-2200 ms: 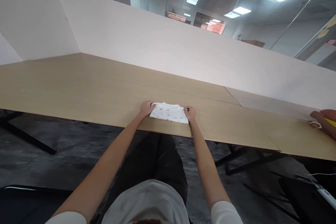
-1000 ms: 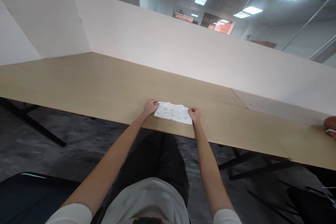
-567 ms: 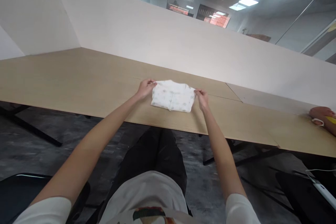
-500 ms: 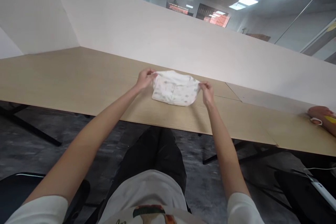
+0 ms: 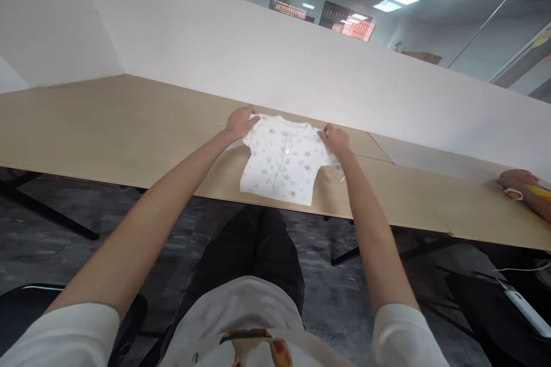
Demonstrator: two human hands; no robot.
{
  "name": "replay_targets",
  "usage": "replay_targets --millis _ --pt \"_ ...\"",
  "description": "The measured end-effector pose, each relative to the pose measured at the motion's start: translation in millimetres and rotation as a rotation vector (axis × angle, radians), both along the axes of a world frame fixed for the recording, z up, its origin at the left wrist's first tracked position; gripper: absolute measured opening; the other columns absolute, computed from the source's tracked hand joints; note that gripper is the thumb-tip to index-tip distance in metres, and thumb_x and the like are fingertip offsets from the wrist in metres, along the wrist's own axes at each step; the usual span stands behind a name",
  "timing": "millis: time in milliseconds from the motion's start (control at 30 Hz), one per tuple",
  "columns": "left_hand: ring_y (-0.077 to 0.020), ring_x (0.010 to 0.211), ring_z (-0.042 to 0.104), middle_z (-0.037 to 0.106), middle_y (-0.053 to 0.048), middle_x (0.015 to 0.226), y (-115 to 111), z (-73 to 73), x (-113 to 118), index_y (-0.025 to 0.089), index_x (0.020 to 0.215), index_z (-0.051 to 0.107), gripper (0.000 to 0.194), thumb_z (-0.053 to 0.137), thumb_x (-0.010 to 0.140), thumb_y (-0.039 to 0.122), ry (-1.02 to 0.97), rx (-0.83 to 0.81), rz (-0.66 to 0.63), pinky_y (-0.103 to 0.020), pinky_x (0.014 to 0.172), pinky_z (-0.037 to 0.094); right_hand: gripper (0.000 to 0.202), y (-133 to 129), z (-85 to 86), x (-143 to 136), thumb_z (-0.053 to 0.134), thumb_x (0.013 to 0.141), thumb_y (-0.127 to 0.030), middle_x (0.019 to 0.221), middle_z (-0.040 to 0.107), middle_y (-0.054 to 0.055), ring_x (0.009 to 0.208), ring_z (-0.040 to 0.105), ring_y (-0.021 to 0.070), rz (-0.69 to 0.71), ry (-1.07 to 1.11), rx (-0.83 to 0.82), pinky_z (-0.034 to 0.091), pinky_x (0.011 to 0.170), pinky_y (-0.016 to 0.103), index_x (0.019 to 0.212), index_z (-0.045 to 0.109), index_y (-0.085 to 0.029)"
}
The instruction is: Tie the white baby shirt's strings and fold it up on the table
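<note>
Two hands pin a small printed shirt flat on a wooden table.

Head view: the baby shirt (image 5: 284,163) lies spread open near the table's (image 5: 107,126) front edge. The left hand (image 5: 241,122) pinches its shoulder at ten o'clock, the right hand (image 5: 336,140) pinches the shoulder at two o'clock. Another person's hand (image 5: 514,183) rests far off at three o'clock.

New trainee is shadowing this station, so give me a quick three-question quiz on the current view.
1. True or false: the baby shirt lies spread open on the table.
2. Where on the shirt is the left hand? A) hem B) shoulder C) not touching
3. What lies at the table's far right edge?

Key: 1 true. 2 B; the right hand is at the other shoulder. 3 another person's hand.
</note>
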State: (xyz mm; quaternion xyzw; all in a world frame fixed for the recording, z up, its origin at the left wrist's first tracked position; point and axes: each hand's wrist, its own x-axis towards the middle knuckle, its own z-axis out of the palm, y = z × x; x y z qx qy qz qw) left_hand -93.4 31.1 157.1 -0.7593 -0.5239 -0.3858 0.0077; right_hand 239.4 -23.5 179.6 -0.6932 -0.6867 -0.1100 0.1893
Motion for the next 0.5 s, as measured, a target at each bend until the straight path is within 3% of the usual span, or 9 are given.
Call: replay_targets --millis 133,233,367,500 --pt "-0.0292 0.111 0.057 0.067 -0.013 0.113 1.6 -54.7 1.0 0.017 0.112 0.065 0.037 0.047 0.091 0.041 0.278 -0.239 0.107 -0.041 0.097 0.040 0.041 -0.1 -51.9 1.8 0.058 0.089 -0.053 0.096 0.070 0.011 0.090 0.063 0.0228 -0.067 -0.002 -0.293 0.043 0.074 0.027 0.107 0.063 -0.016" --pt "-0.0357 0.124 0.048 0.061 -0.018 0.126 1.5 -79.3 -10.4 0.016 0.110 0.070 0.044 0.048 0.089 0.048 0.437 -0.351 0.160 -0.048 0.104 0.033 0.040 -4.1 -81.9 15.3 0.063 0.087 -0.049 0.104 0.071 0.011 0.096 0.064 0.0211 0.003 0.067 -0.420 0.044 0.077 0.025 0.108 0.067 -0.015" --pt "-0.0435 0.132 0.038 0.050 -0.024 0.138 6.4 -94.2 -41.5 0.014 0.121 0.067 0.056 0.058 0.080 0.051 0.552 -0.508 0.207 -0.053 0.104 0.030 0.040 -9.1 -100.0 40.1 0.070 0.082 -0.033 0.121 0.067 0.013 0.108 0.062 0.0222 0.017 0.066 -0.471 0.044 0.082 0.024 0.117 0.066 -0.013" --pt "-0.0368 0.128 0.046 0.055 -0.018 0.137 12.3 -96.6 -68.6 0.018 0.123 0.065 0.054 0.057 0.080 0.049 0.566 -0.534 0.112 -0.046 0.104 0.034 0.031 -12.6 -99.9 55.8 0.064 0.084 -0.022 0.118 0.069 0.012 0.106 0.063 0.0217 -0.038 0.012 -0.463 0.044 0.082 0.024 0.114 0.068 -0.013"
